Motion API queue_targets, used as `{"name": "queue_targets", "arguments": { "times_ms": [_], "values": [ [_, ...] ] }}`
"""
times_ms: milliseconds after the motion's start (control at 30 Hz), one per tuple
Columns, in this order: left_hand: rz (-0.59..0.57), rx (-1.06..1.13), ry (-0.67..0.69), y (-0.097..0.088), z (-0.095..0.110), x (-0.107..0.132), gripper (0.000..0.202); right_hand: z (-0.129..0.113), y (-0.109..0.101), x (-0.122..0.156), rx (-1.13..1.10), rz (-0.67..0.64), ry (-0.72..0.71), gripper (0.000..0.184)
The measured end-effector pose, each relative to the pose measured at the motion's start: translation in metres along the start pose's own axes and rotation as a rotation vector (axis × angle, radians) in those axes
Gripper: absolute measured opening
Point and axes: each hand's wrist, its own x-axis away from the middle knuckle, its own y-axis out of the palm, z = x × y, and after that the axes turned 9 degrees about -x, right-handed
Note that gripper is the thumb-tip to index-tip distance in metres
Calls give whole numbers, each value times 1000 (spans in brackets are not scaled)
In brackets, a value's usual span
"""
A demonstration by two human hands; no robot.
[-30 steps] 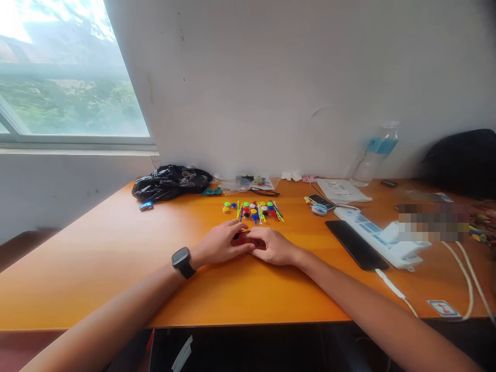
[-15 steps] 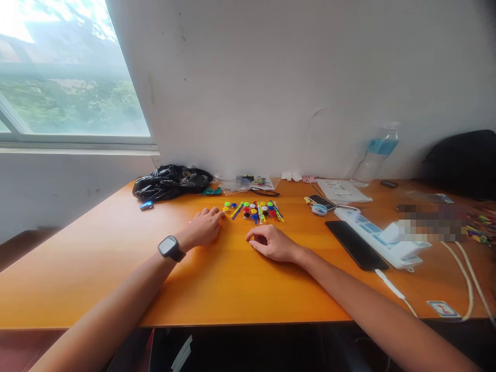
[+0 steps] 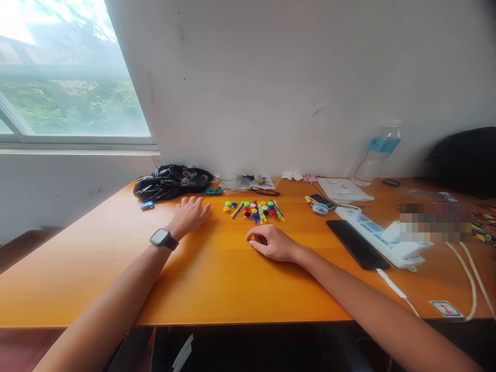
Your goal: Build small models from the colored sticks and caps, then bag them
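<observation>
Several small colourful plastic pieces [image 3: 254, 210] lie grouped on the wooden table: round caps in green, yellow, blue, red, white and black, and thin sticks in yellow, blue and white. To the left of this group, my left hand [image 3: 188, 216] is palm down with its fingers spread and nothing visible in them. A watch [image 3: 160, 237] is strapped on that wrist. Just in front of the pieces, my right hand [image 3: 274, 244] rests on its side on the table. Its fingers are curled, index tip close to the thumb, and I see nothing held.
At the back left are a black plastic bag [image 3: 172, 182] and a small blue item [image 3: 147, 205]. On the right lie a black phone [image 3: 356, 245], a white power strip [image 3: 368, 227], cables, a round container [image 3: 320, 208] and a tilted clear bottle [image 3: 374, 157].
My left hand has moved left, away from the plastic pieces, and its fingers have spread. The right hand has stayed in place. The plastic pieces look unmoved.
</observation>
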Motion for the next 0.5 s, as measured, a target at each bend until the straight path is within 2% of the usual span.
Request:
{"name": "queue_targets", "arguments": {
  "times_ms": [67, 133, 200, 267, 367, 500],
  "values": [
    [90, 11, 22, -5, 15, 1, 44, -1, 0, 0, 7, -1, 1, 15],
    [144, 55, 167, -8, 32, 4, 45, -2, 0, 0, 11, -7, 7, 14],
    [138, 82, 296, -8, 47, 8, 46, -3, 0, 0, 11, -11, 10, 14],
    [99, 95, 349, -6, 56, 12, 47, -2, 0, 0, 14, -8, 4, 13],
    [50, 110, 374, -5, 61, 14, 43, 0, 0, 1, 28, 1, -9, 13],
    [50, 126, 400, -8, 60, 14, 36, 1, 1, 1, 32, -3, -9, 13]
  ]
}}
